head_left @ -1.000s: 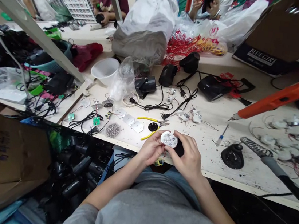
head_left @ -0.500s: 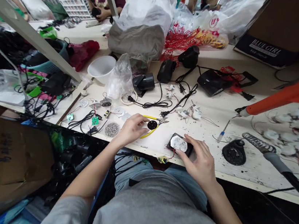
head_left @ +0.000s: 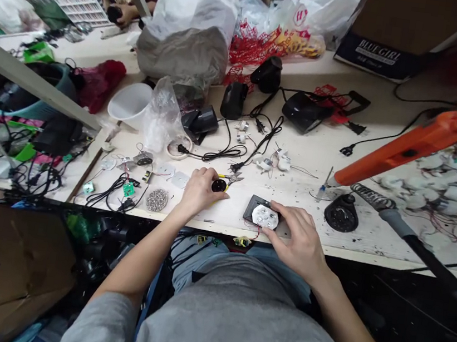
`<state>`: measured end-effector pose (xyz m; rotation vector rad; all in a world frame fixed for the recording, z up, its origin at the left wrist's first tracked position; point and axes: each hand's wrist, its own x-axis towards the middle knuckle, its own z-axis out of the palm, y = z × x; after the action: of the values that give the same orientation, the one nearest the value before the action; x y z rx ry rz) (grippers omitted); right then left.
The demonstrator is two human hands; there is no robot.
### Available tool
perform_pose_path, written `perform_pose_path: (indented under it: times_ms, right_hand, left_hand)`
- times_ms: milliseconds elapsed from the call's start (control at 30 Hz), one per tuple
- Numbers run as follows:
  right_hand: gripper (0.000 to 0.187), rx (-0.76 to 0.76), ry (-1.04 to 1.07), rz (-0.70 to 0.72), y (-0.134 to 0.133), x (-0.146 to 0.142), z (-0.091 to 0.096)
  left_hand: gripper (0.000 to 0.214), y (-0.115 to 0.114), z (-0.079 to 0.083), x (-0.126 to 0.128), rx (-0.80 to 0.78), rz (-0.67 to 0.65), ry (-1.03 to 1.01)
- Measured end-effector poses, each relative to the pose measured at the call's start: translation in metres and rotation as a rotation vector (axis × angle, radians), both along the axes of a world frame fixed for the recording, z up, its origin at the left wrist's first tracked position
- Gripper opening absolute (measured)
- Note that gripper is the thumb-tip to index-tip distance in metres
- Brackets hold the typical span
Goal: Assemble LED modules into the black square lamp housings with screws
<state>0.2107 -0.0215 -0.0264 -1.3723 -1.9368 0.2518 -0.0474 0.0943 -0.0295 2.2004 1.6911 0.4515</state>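
Observation:
My left hand point(head_left: 201, 194) pinches a small round black disc with holes point(head_left: 218, 186) between thumb and fingers. Yellow-handled cutting pliers point(head_left: 234, 177) lie beside it, partly hidden by the hand. My right hand point(head_left: 301, 243) grips a black square housing point(head_left: 253, 202) at the table's front edge, thumb on the near side and fingers on the far side. On the housing rests a whitish round plate with several shiny bumps point(head_left: 265, 217). A red wire runs from it to a small yellow component board point(head_left: 241, 241) at the edge.
A dish of small metal screws point(head_left: 157, 200) and green circuit boards point(head_left: 128, 189) sit to the left. An orange tool point(head_left: 403, 149), a blue screwdriver point(head_left: 322, 191) and a soldering iron in a coil holder point(head_left: 376, 200) are right. Black lamp housings point(head_left: 306, 113) and cords lie behind.
My left fingers have closed on the black disc, which lay beside them before. The whitish plate sits lower on the housing, exposing more of its far side. The whole view has shifted.

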Motion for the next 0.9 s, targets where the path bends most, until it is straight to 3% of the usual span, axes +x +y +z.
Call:
perform_pose_path:
  times_ms: [100, 233, 333, 400, 500, 633, 900]
  right_hand:
    - [0.052, 0.188, 0.050, -0.099, -0.001, 0.008, 0.015]
    - [0.064, 0.587, 0.263, -0.477, 0.011, 0.017, 0.051]
    - [0.079, 0.541, 0.376, -0.565, 0.037, 0.024, 0.075]
    - [0.081, 0.403, 0.484, -0.536, 0.061, 0.033, 0.081]
    - [0.064, 0.185, 0.628, -0.428, 0.094, 0.051, 0.070]
    - [0.037, 0.186, 0.668, -0.461, 0.117, 0.061, 0.049]
    - [0.045, 0.268, 0.773, -0.194, 0.111, 0.037, 0.046]
  left_hand:
    - [0.047, 0.000, 0.000, 0.003, -0.039, 0.042, -0.022]
    - [0.049, 0.001, -0.001, 0.005, -0.083, 0.091, -0.097]
    - [0.047, 0.002, -0.001, 0.006, -0.119, 0.129, -0.133]
    - [0.047, 0.003, 0.000, 0.007, -0.147, 0.146, -0.136]
    - [0.047, 0.004, 0.003, 0.008, -0.186, 0.160, -0.125]
    - [0.046, 0.005, 0.007, 0.008, -0.207, 0.147, -0.075]
    - [0.045, 0.010, 0.005, 0.007, -0.205, 0.115, -0.101]
